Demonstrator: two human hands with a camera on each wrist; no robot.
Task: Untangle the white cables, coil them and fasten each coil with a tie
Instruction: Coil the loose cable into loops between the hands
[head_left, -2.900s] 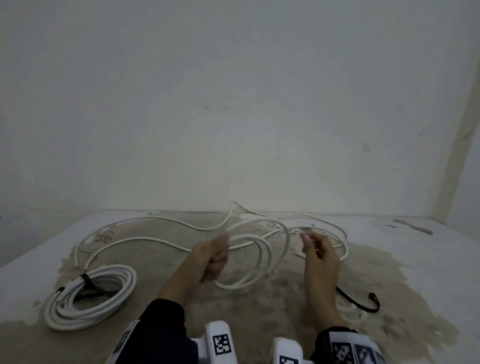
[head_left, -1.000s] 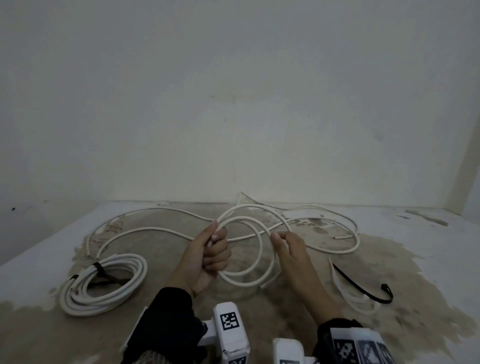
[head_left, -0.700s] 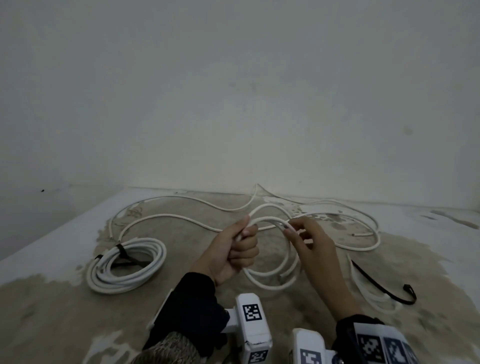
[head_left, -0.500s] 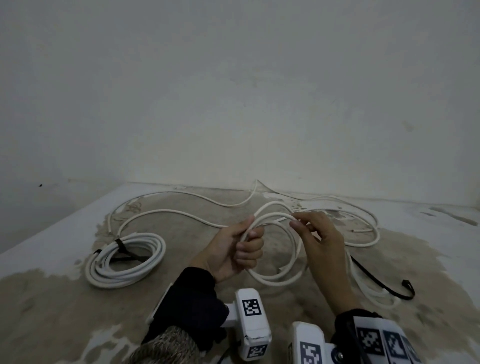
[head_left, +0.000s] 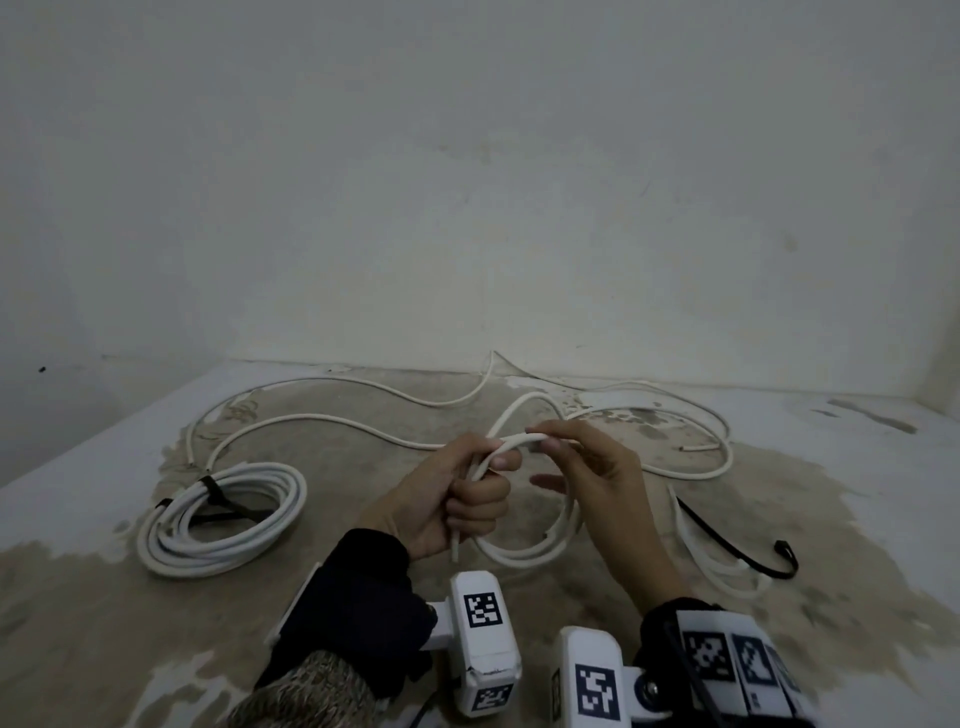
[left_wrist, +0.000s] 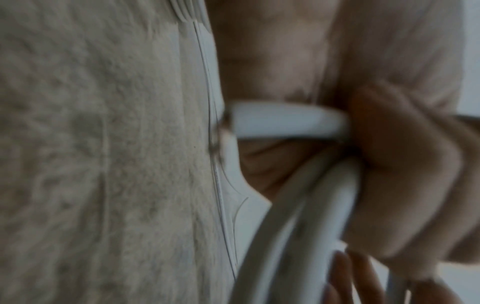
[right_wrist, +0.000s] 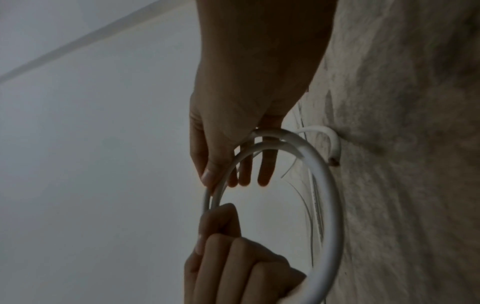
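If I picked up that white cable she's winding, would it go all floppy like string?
Probably not. The white cable keeps round, springy loops hanging from the left hand, so it looks fairly stiff. Its free end sticks out straight. Let go, the loops would likely spring open.

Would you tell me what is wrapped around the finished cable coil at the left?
A dark tie crosses the coil at its far-left edge; its underside is hidden.

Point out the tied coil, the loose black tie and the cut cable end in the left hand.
tied coil (head_left: 218, 525), head view, its white turns
loose black tie (head_left: 737, 545), head view, mid-strap
cut cable end (head_left: 455, 552), head view, below the left hand (head_left: 447, 499)
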